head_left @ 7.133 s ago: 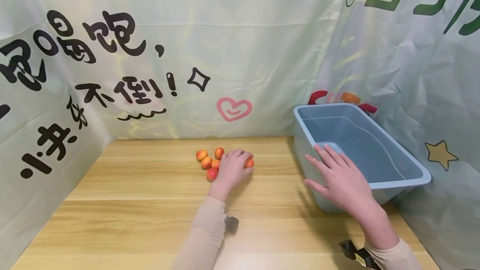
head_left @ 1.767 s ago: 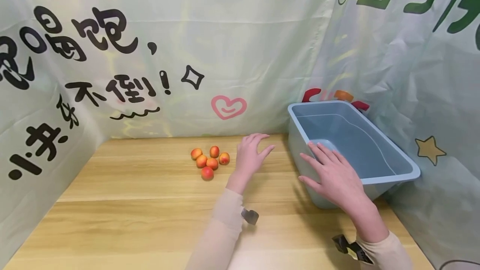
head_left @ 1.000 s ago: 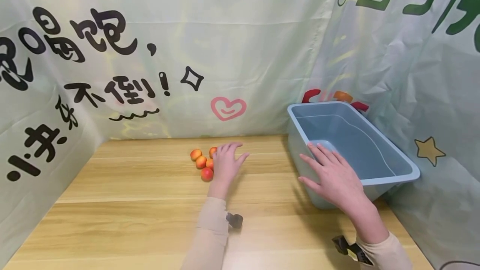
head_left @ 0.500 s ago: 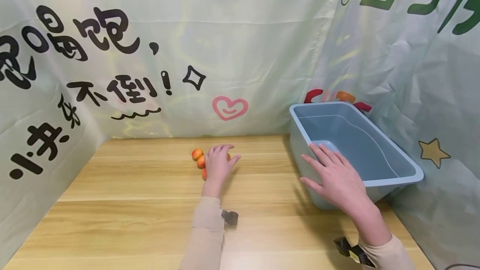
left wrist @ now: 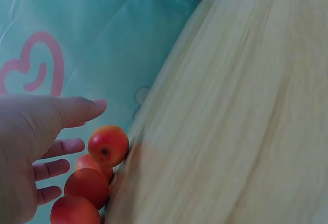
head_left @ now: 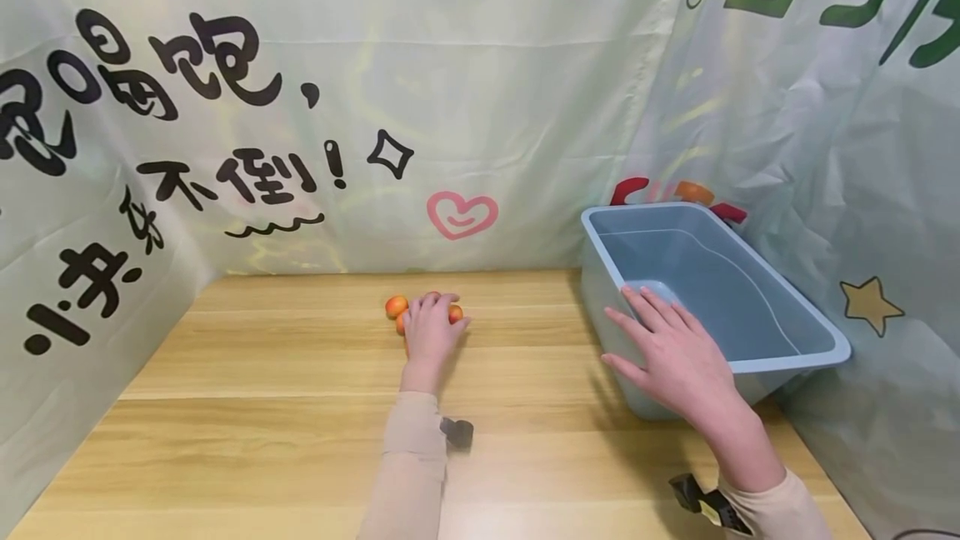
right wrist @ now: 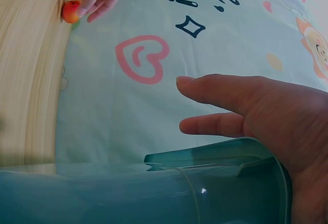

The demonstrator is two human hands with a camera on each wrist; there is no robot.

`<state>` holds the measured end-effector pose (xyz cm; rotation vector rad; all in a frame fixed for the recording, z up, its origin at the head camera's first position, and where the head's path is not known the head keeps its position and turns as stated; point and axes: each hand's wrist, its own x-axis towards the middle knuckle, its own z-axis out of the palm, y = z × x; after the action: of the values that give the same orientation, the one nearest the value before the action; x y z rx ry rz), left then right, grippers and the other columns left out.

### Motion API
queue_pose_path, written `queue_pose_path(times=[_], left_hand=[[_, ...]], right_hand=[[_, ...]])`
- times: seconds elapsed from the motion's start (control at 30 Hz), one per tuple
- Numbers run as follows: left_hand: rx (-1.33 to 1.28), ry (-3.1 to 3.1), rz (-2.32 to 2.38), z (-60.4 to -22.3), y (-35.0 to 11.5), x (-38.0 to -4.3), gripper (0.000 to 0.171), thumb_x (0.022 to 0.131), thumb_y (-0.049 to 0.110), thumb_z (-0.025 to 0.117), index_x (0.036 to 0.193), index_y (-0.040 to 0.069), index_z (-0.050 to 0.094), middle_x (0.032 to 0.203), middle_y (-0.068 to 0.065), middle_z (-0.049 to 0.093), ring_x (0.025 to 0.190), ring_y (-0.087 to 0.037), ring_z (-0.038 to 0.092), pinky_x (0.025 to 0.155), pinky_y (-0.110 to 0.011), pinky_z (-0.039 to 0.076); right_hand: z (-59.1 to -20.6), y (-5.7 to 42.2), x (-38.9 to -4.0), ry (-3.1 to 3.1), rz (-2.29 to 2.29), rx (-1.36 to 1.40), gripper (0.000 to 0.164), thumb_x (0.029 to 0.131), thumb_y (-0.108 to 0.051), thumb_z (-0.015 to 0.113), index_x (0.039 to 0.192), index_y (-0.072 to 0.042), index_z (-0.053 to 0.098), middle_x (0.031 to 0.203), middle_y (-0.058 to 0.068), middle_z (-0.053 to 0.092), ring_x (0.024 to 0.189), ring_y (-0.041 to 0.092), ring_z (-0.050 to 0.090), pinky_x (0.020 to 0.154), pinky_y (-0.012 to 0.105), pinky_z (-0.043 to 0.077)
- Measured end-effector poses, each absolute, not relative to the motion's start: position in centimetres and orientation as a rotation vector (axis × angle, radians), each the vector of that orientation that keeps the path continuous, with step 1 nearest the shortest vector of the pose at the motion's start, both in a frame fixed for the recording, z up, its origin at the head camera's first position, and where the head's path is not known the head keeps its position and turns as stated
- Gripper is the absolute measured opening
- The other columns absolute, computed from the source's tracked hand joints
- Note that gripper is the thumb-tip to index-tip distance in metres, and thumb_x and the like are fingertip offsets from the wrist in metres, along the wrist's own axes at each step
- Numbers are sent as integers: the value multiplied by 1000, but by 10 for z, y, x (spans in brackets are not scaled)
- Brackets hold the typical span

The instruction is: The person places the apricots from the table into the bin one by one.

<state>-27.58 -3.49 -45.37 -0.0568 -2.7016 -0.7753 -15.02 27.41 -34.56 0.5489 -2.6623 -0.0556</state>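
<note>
Several small orange-red fruits that look like apricots lie in a cluster on the wooden table, partly covered by my left hand point(head_left: 431, 332). One fruit point(head_left: 397, 307) shows on the cluster's left side and another fruit point(head_left: 455, 314) by the thumb side. In the left wrist view, the thumb and fingers are apart and loosely bent around the near fruit point(left wrist: 108, 146), with a gap between thumb and fruit. My right hand point(head_left: 671, 348), fingers spread, is at the near-left rim of a blue plastic tub point(head_left: 787, 363) and overlaps it in the head view.
The wooden table point(head_left: 300, 440) meets a printed cloth backdrop point(head_left: 525, 123) at its far edge and sides. The deep tub occupies the table's right side, near the right cloth. Small black wrist devices sit under both sleeves, one device point(head_left: 459, 434) beside the left cuff.
My left hand was right of the fruits 1.8 s ago; it has moved left and now covers part of the cluster. My right hand stays at the tub. The head view has shifted slightly.
</note>
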Motion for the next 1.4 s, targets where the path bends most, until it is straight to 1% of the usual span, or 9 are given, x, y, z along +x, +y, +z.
queue_pose_path(times=[0.27, 0.57, 0.9, 1.23, 1.4], left_hand=[[-38, -2766, -714, -455, -37, -275, 42, 84, 32, 75, 122, 18, 66, 131, -10, 59, 123, -36, 44, 99, -53, 30], [-21, -2807, -655, -457, -31, -277, 44, 81, 26, 78, 123, 18, 65, 126, -10, 60, 121, -38, 42, 95, -56, 27], [-27, -2805, -613, -458, -22, -275, 37, 82, 22, 76, 118, 18, 67, 118, -9, 64, 120, -37, 44, 92, -55, 28], [-41, -2800, -648, -458, -18, -275, 36, 83, 23, 75, 118, 18, 67, 119, -8, 65, 120, -34, 43, 94, -57, 23], [-63, -2789, -664, -456, -13, -275, 37, 84, 23, 72, 120, 19, 67, 120, -7, 65, 121, -31, 44, 95, -56, 24]], right_hand=[[-346, 275, -151, -2664, -54, 549, 61, 81, -46, 72, 133, -16, 59, 149, 14, 47, 139, 34, 39, 112, 52, 30], [-346, 276, -151, -2663, -53, 551, 61, 81, -45, 72, 133, -15, 60, 148, 15, 47, 139, 35, 39, 112, 52, 30], [-347, 276, -151, -2639, -55, 562, 61, 80, -45, 73, 132, -15, 61, 148, 14, 48, 138, 34, 40, 111, 52, 31], [-346, 277, -151, -2681, -51, 545, 61, 83, -46, 72, 134, -16, 59, 150, 14, 45, 140, 35, 38, 112, 54, 30], [-346, 277, -151, -2677, -51, 548, 60, 83, -46, 71, 134, -16, 59, 150, 14, 46, 140, 35, 38, 112, 53, 30]])
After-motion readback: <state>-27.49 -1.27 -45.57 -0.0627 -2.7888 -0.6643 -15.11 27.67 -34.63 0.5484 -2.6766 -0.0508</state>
